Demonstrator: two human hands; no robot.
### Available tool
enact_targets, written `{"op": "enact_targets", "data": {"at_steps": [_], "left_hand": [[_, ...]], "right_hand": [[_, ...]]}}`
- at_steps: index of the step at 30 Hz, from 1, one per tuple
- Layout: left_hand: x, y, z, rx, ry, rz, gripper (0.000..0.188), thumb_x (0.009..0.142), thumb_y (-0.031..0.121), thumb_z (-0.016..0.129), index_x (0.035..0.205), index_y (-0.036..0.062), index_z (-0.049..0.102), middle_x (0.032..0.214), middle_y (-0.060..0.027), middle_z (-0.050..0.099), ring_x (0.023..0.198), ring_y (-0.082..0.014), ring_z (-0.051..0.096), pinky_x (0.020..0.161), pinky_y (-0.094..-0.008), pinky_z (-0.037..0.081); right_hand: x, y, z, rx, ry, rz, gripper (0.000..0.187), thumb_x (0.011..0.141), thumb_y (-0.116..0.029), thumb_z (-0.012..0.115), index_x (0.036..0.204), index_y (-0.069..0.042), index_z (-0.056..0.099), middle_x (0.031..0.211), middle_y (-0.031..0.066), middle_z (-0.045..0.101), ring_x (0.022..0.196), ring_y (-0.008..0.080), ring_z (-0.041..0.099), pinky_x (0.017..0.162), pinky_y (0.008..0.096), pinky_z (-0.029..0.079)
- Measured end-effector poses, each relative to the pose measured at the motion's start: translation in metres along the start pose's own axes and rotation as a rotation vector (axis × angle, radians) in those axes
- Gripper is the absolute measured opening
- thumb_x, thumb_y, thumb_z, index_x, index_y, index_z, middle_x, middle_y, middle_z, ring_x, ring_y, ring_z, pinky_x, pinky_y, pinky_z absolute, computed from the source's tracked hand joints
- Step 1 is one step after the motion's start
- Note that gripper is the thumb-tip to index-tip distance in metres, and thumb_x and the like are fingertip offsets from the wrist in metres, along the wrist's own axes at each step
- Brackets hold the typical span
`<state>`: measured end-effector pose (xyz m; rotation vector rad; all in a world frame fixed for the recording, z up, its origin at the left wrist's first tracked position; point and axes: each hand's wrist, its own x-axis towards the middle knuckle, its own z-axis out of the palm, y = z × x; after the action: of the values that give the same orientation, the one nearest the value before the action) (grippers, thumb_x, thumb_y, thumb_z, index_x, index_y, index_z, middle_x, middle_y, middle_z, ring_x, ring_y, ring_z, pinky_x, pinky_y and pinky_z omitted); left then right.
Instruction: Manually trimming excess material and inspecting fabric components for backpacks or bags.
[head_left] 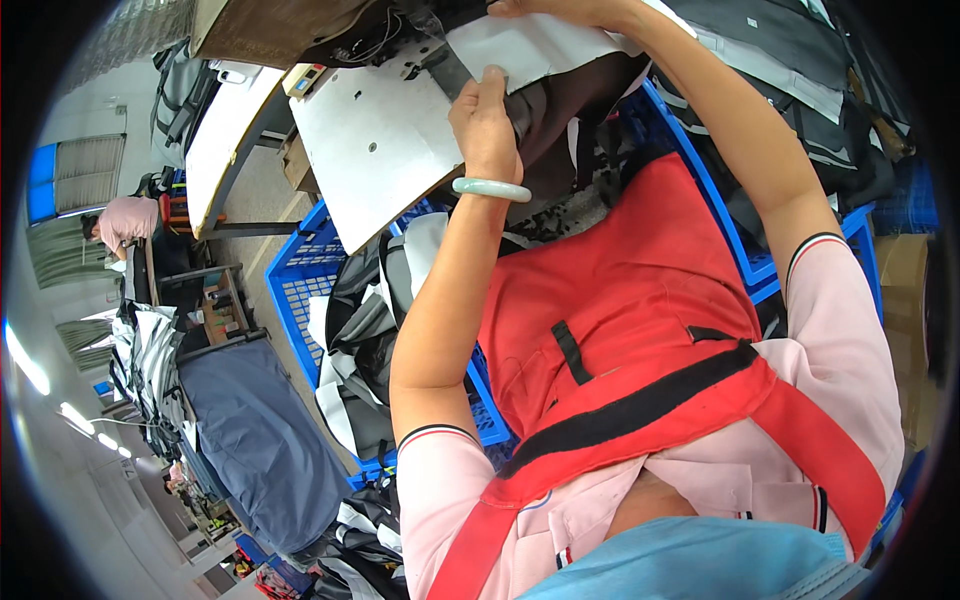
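1. Centrally, at the upper middle of the frame, the left hand (487,120) was closed in a pinch on the near edge of a flat white fabric panel with a dark strip (520,45).
2. The right hand (545,8) lay at the top edge, resting on the panel's far side; whether it gripped could not be told, being cut off.
3. The panel's long axis ran from upper right down toward the left hand, which was nearer to it.
4. A pale grey flat machine table (375,150) lay just left of the left hand.
5. A blue plastic crate (300,280) holding dark cloth sat lower left.
6. A pale green bangle (490,188) circled the left wrist.
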<state>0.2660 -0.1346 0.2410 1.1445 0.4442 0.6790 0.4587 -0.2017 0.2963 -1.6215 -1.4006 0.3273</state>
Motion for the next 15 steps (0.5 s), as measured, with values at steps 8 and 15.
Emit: {"op": "enact_targets", "data": {"at_steps": [8,15], "left_hand": [[-0.055,-0.010,-0.055,0.260,-0.216,-0.094,0.031,0.099,0.023,0.052,0.109,-0.0039,0.063,0.099,-0.0042,0.065,0.095,-0.0120,0.057,0.086,-0.0245,0.043],[-0.090,-0.044,-0.175,1.717,-0.489,0.042,0.057,0.079,0.017,0.062,0.133,0.0075,0.049,0.130,-0.0173,0.053,0.122,-0.0347,0.050,0.105,-0.0503,0.029]], "right_hand": [[-0.058,-0.013,0.001,-0.060,-0.250,0.288,0.033,0.088,-0.028,0.064,0.105,-0.001,0.069,0.093,0.0053,0.070,0.086,0.0117,0.060,0.079,0.0274,0.047],[-0.214,0.034,-0.065,-0.118,0.288,0.268,0.035,0.093,-0.032,0.060,0.114,-0.004,0.064,0.092,-0.0053,0.058,0.082,0.0056,0.051,0.073,0.0204,0.042]]}}
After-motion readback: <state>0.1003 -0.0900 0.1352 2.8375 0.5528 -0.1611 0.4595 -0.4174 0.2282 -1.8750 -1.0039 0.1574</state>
